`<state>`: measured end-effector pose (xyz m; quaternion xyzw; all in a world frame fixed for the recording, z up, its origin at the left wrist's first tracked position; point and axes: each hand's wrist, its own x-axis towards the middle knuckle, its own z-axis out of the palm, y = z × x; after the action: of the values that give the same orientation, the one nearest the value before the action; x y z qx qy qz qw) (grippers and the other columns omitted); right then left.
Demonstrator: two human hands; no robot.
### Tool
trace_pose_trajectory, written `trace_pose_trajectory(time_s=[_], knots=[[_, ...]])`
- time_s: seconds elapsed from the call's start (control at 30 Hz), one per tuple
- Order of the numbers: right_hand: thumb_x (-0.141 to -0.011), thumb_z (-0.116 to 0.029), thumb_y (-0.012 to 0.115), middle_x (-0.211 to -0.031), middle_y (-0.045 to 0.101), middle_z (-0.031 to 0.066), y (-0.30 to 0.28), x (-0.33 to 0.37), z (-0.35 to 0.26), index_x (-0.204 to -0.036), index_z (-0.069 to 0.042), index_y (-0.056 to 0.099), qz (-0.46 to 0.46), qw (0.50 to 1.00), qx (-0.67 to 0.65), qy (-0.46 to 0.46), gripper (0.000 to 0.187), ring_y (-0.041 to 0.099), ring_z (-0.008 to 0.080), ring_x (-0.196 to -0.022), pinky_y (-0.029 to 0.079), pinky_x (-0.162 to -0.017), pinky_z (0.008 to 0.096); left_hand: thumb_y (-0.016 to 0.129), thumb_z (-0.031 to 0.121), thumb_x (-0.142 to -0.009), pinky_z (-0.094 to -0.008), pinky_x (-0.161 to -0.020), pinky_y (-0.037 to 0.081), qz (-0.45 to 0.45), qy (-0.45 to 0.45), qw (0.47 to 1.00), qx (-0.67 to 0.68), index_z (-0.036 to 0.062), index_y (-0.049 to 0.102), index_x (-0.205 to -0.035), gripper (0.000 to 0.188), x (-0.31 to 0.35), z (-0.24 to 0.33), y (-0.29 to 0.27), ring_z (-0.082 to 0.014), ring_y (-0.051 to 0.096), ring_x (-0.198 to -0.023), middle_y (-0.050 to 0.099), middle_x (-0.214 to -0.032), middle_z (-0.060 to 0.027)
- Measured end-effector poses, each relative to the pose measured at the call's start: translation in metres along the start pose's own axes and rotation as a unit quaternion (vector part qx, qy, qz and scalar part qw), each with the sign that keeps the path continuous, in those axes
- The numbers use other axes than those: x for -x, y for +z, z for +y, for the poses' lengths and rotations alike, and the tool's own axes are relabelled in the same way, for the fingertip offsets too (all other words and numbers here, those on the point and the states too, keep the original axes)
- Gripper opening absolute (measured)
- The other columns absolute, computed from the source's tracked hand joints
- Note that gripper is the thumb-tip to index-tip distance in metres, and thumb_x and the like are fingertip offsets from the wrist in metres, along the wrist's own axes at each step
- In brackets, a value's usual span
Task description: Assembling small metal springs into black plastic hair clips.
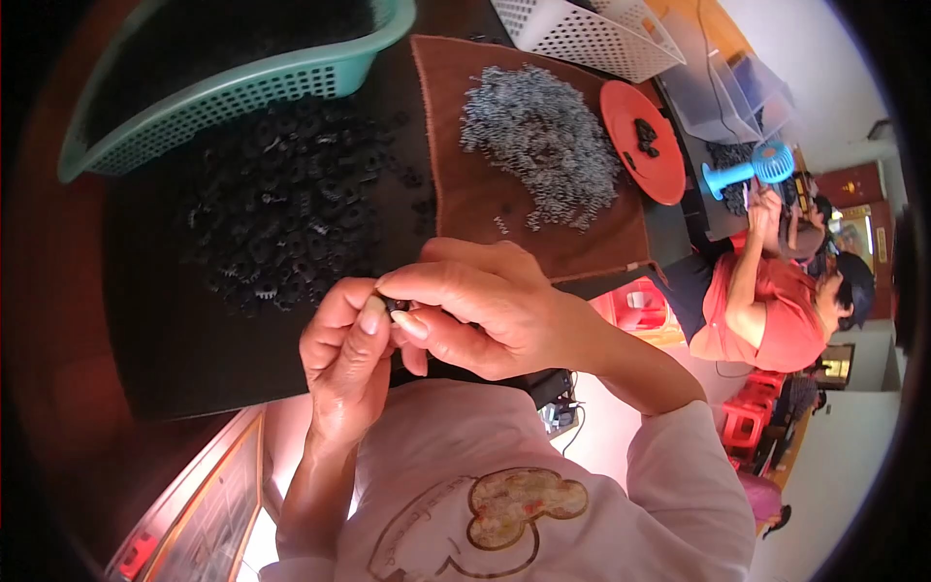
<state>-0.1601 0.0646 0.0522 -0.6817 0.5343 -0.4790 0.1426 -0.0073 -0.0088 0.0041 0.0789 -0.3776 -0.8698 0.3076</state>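
Note:
Both hands meet over the near edge of the dark table, fingertips together around a small black part (396, 305). My left hand (344, 354) pinches it between thumb and forefinger. From the other side, my right hand (490, 310) closes thumb and forefinger on it too. Most of the part is covered by fingers, so its full shape cannot be made out. Beyond my left hand lies a heap of small black ring-like parts (291, 204). A pile of small silvery metal springs (538, 136) rests on a brown cloth (475, 223) past my right hand.
A green perforated basket (242, 92) stands at the back left. On the cloth's right edge sits a red plate (645, 145) holding a few dark pieces. Behind are a white perforated basket (592, 39) and a blue fan (771, 163). A person in red (766, 310) works at the right.

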Motion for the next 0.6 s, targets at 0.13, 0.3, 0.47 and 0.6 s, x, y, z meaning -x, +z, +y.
trace_pose_trajectory(time_s=[0.13,0.3,0.47,0.6], knots=[[-0.084,-0.005,0.065,-0.077,0.056,0.0092,-0.01,0.004,-0.002,-0.1,-0.003,0.059,0.016,1.0,0.006,0.018,0.017,0.058,0.0256,-0.056,0.044,-0.046,0.0354,0.048,0.02,-0.102,-0.0262,-0.057,0.05,0.009,-0.014,1.0,-0.016,-0.0033,0.056,-0.108,0.025,0.0,-0.001,-0.001,-0.0144,0.059,-0.065,0.064,-0.082,-0.0105],[-0.086,-0.001,0.065,-0.075,0.056,0.0069,-0.018,0.015,0.008,-0.099,-0.002,0.061,0.031,0.998,0.036,0.035,0.014,0.052,0.0172,-0.055,0.04,-0.049,0.0307,0.05,0.021,-0.101,-0.0256,-0.055,0.049,0.009,-0.024,0.999,-0.027,-0.0017,0.055,-0.102,0.023,0.0,0.0,0.0,-0.015,0.059,-0.062,0.065,-0.08,-0.0122],[-0.087,0.0,0.063,-0.08,0.06,0.0086,-0.038,0.014,0.03,-0.098,-0.002,0.062,0.056,0.991,0.099,0.069,0.011,0.061,0.0223,-0.068,0.047,-0.061,0.0309,0.051,0.022,-0.101,-0.0248,-0.055,0.048,0.015,-0.023,0.998,-0.055,-0.0012,0.056,-0.102,0.024,-0.001,0.001,0.004,-0.014,0.057,-0.058,0.066,-0.08,-0.0127],[-0.082,-0.002,0.063,-0.082,0.06,0.0132,-0.047,-0.005,0.06,-0.09,-0.004,0.06,0.041,0.986,0.152,0.052,0.009,0.061,0.0345,-0.073,0.049,-0.062,0.0419,0.052,0.022,-0.101,-0.0255,-0.057,0.049,0.017,-0.023,0.997,-0.077,-0.0006,0.057,-0.103,0.023,0.001,0.001,0.005,-0.0139,0.057,-0.058,0.066,-0.08,-0.0123]])
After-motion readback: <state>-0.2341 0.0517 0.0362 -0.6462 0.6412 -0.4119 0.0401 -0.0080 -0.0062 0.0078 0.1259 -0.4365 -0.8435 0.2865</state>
